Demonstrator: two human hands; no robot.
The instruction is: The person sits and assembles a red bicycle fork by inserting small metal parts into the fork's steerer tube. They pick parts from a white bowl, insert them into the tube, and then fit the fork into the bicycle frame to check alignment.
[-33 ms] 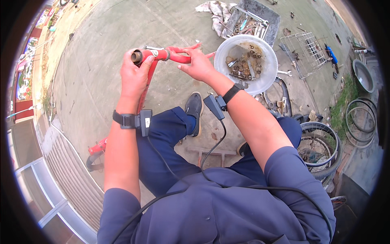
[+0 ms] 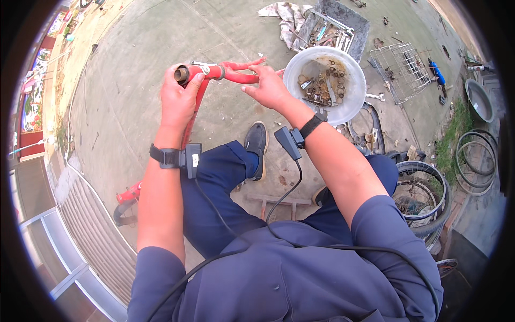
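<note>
My left hand [image 2: 178, 100] is closed around the red bicycle frame [image 2: 199, 73] just beside a short open tube end, with the thumb lying against its near side. A long red tube runs down from there, partly hidden behind my left forearm. To the right, my right hand [image 2: 272, 88] has its fingers loosely hooked over one of the frame's forked rear tubes, while the thumb stands off below it. Those fingers partly hide the tube ends. A shiny wrench [image 2: 200, 63] appears just behind the frame.
Right of my hands stands a translucent basin [image 2: 355, 94] with small metal parts. Behind it are a grey tray [image 2: 360, 33] of tools and a rag [image 2: 289, 20]. A wire basket [image 2: 403, 70], a wrench [image 2: 376, 96] and bicycle wheels [image 2: 421, 188] lie to the right.
My right hand has slid slightly to the right along the red tube, its thumb now a little farther off. The left hand and the frame have hardly moved.
</note>
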